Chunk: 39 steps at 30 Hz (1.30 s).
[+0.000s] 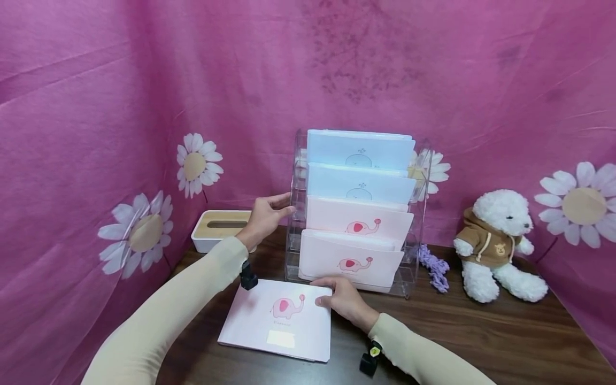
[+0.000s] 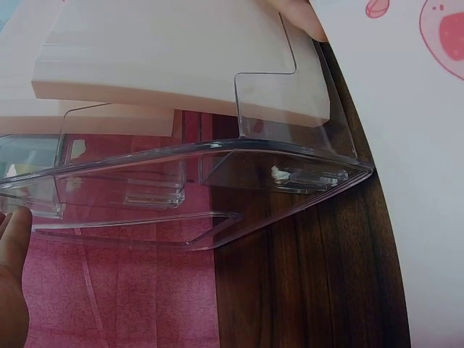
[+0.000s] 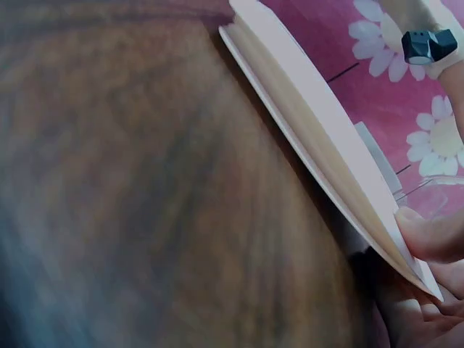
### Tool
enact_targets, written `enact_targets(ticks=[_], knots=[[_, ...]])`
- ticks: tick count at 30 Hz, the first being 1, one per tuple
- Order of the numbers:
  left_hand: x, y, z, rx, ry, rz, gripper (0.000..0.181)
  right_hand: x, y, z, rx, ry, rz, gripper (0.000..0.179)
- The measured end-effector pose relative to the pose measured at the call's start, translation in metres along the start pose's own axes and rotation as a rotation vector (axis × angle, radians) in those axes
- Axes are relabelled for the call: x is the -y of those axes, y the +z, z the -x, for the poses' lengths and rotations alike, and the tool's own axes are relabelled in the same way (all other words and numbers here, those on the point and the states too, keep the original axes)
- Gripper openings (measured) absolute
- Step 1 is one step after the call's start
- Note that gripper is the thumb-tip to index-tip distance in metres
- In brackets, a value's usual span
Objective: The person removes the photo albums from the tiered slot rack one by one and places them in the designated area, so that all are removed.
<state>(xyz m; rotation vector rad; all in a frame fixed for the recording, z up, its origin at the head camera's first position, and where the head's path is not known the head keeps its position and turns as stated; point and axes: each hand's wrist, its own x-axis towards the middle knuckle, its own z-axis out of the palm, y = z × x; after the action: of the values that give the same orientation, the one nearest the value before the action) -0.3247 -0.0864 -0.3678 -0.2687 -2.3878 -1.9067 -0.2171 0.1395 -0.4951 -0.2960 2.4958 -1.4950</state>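
A pale pink notebook [image 1: 299,334] with an elephant on its cover lies at the table's front, below the clear acrylic rack [image 1: 294,240]. My right hand [image 1: 347,303] pinches its upper right corner; in the right wrist view the thumb [image 3: 435,235] is on the cover and the fingers are underneath. The rack holds pink elephant notebooks [image 1: 346,266] in the lower tiers and blue whale ones [image 1: 337,149] in the upper tiers. My left hand [image 1: 266,218] rests with extended fingers against the rack's left side. Only part of that hand shows in the left wrist view.
A white tissue box [image 1: 204,243] with a wooden lid stands left of the rack. To the right are a purple knotted cord [image 1: 434,270] and a white teddy bear [image 1: 493,248] in a brown hoodie. Pink cloth [image 1: 250,96] with daisies hangs behind.
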Motion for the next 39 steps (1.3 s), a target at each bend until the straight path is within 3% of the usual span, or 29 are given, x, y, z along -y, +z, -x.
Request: enact_targets(ticks=[11,24,27,33,36,39], knots=[[0.000,0.001,0.001,0.005,-0.025,-0.032,0.048,0.000,-0.001,0.004,-0.074,-0.123,0.101,0.034],[0.002,0.000,0.000,-0.001,0.013,-0.025,0.047,0.017,-0.009,0.016,-0.133,-0.337,0.371,0.036],[0.002,-0.001,0.001,-0.003,0.018,-0.027,0.047,0.020,-0.011,0.016,-0.076,-0.321,0.240,0.036],[0.001,0.000,0.001,0.002,0.017,-0.064,0.048,0.030,-0.027,0.013,0.056,-0.231,-0.197,0.042],[0.001,0.000,0.002,0.002,0.012,-0.067,0.048,0.041,-0.039,0.016,0.063,-0.227,-0.301,0.043],[0.000,-0.001,0.002,-0.004,0.018,-0.068,0.048,0.056,-0.055,0.020,0.058,-0.249,-0.332,0.042]])
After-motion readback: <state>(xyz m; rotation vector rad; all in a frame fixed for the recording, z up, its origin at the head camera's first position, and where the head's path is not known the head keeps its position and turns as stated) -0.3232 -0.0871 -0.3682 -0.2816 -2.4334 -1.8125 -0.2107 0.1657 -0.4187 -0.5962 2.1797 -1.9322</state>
